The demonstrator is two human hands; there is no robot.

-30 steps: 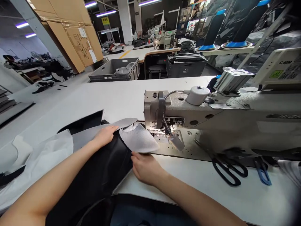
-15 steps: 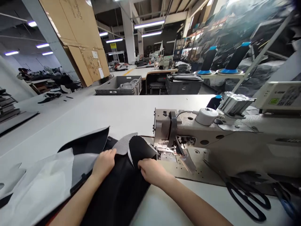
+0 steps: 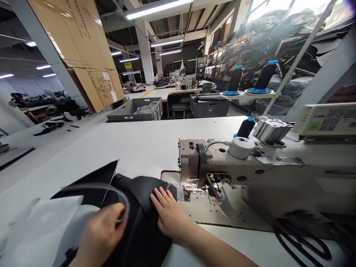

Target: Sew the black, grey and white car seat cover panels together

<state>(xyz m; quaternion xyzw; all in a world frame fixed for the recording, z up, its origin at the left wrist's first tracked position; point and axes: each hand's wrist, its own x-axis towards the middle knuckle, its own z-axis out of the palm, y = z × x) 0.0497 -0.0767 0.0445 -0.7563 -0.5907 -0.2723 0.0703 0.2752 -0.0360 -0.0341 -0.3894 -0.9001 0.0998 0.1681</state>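
Note:
My right hand (image 3: 171, 213) lies flat with its fingers spread on a curved black fabric panel (image 3: 141, 185), just left of the sewing machine's needle area. My left hand (image 3: 102, 230) is blurred by motion, its fingers curled round the end of a thin, pale curved strip (image 3: 111, 188). That strip arcs over the larger black fabric piece (image 3: 141, 244) beneath both hands. Left of this hand lie white sheet-like material (image 3: 41, 222) and a grey piece (image 3: 72, 230). The sewing machine (image 3: 189, 159) has its lamp lit over the metal plate; the fabric edge reaches close to it.
Black-handled scissors (image 3: 300, 241) lie at the lower right beside the machine bed. A control box (image 3: 328, 118) and a black thread cone (image 3: 246, 128) stand behind the machine. Beyond the white table (image 3: 144, 137) are a grey crate (image 3: 133, 111) and a cardboard box (image 3: 83, 44).
My left hand has moved left and down and now has the thin strip. My right hand has gone from pinching the panel's edge to lying flat, and the panel now lies flatter.

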